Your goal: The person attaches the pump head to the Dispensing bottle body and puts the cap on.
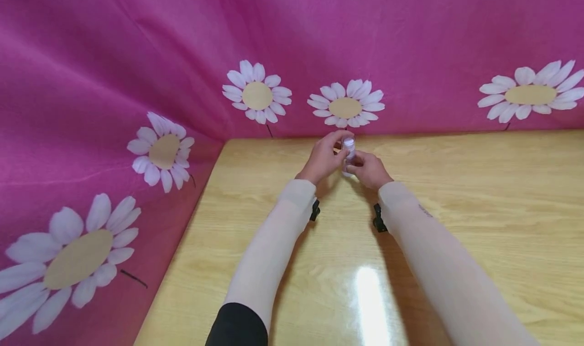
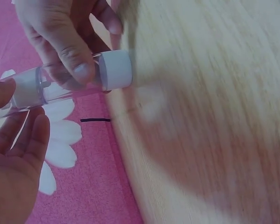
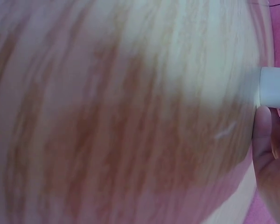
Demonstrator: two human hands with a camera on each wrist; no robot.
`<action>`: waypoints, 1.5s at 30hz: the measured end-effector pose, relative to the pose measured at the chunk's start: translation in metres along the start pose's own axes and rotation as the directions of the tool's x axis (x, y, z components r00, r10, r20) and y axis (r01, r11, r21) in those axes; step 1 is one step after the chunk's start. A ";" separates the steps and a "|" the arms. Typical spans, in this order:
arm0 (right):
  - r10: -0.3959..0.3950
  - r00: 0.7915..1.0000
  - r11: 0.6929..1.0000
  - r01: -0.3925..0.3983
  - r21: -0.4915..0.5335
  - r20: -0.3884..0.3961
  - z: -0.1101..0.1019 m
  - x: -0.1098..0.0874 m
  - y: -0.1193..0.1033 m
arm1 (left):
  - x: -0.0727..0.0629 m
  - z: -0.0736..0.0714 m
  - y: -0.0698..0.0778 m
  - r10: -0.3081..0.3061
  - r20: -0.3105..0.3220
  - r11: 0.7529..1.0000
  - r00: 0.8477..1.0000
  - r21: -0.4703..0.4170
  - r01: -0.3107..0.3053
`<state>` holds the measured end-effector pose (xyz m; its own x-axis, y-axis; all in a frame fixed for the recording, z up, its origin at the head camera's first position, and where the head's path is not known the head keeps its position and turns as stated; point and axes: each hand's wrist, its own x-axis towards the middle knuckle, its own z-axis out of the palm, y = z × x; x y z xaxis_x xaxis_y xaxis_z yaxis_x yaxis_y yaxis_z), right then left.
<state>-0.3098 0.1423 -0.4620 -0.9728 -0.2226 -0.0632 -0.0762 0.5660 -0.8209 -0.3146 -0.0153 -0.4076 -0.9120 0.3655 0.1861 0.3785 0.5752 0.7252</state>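
A slim clear bottle (image 1: pixel 349 159) with a white upper part and a white base (image 2: pixel 116 70) is held between the two hands near the table's far edge. My left hand (image 1: pixel 323 159) pinches its upper end, thumb on one side and fingers on the other, as the left wrist view shows. Around the clear body, just above the base, the right hand (image 1: pixel 370 170) curls its fingers. In the right wrist view only the white base (image 3: pixel 272 87) and part of the right hand (image 3: pixel 273 158) show at the right edge. Fingers hide part of the bottle.
The hands work over a light wood-grain table (image 1: pixel 479 209). A pink cloth (image 1: pixel 410 41) with big white daisies hangs behind it and along the left side. Both forearms wear pale sleeves, with black wrist mounts (image 1: pixel 379 219). A bright light reflection lies on the tabletop.
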 end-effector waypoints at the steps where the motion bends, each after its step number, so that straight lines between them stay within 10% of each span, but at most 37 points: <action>1: -0.006 1.000 1.000 0.006 -0.004 -0.007 0.000 -0.001 -0.001 | 0.000 0.000 0.001 0.005 -0.004 1.000 1.000 0.001 -0.005; 13: -0.028 0.999 0.999 0.028 -0.027 0.019 0.015 -0.005 -0.002 | -0.021 0.011 -0.014 -0.037 -0.060 0.995 0.998 -0.096 0.031; 24: -0.025 0.999 0.999 0.026 -0.031 0.032 0.007 0.003 -0.001 | -0.010 0.014 -0.008 -0.017 -0.065 0.997 0.998 0.068 0.022; 33: 0.041 0.991 0.993 -0.026 -0.114 0.131 -0.021 0.000 0.001 | -0.019 0.001 -0.008 -0.147 0.003 0.988 0.989 0.049 0.146; 38: -0.033 0.982 0.953 0.086 -0.290 0.184 -0.062 -0.020 0.007 | -0.039 -0.028 -0.009 -0.178 0.032 0.946 0.984 0.280 0.162; 45: -0.126 0.983 0.874 0.174 -0.454 0.135 -0.108 -0.062 0.022 | -0.076 -0.078 0.002 -0.035 -0.078 0.830 0.996 0.552 0.073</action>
<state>-0.2744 0.2541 -0.4146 -0.9172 -0.3968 -0.0355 -0.3349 0.8161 -0.4710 -0.2565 -0.0995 -0.3685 -0.9344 0.2866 0.2118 0.3352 0.9085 0.2497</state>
